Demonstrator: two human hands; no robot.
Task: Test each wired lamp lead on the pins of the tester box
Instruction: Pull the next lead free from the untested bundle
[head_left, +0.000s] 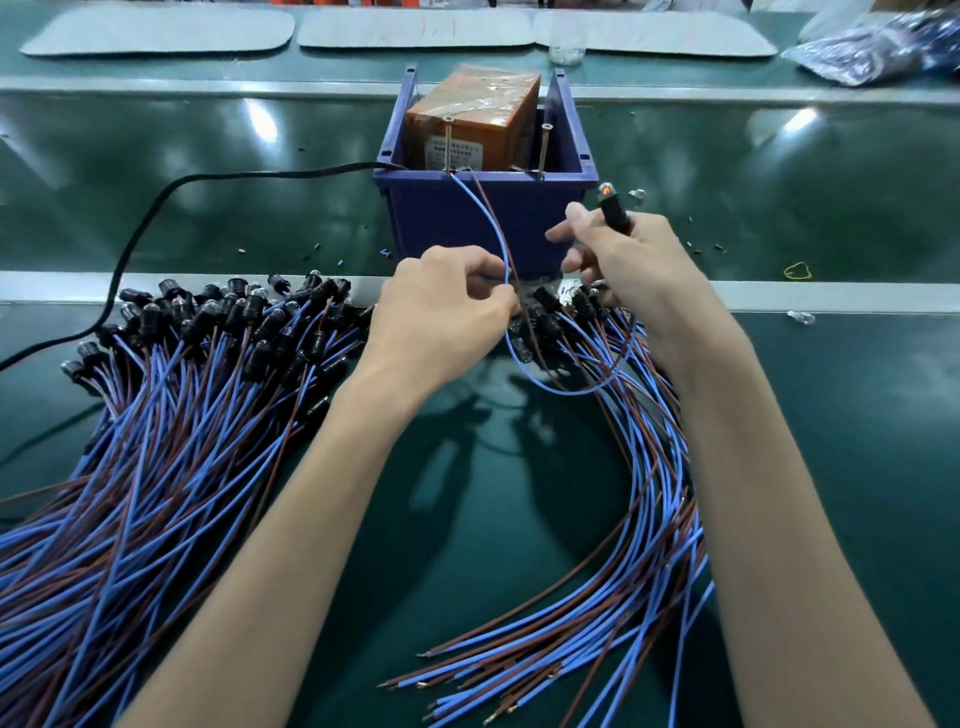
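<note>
The tester box (485, 208) is a blue bin holding an orange taped unit (470, 122), with two upright screw pins (447, 145) at its front rim. My left hand (447, 306) pinches a blue and a brown wire (491, 228) whose ends touch the pins. My right hand (618, 260) grips the black holder of that lamp (610, 205), and its bulb glows orange. A large pile of wired lamps (171, 395) lies to the left. A smaller bundle (639, 467) curves under my right forearm.
A black power cable (156, 208) runs from the box off to the left. Loose bulbs (800, 317), small black bits and a yellow rubber band (797, 270) lie on the green belt at right. Grey mats (415, 28) and bagged parts (872, 52) sit at the back.
</note>
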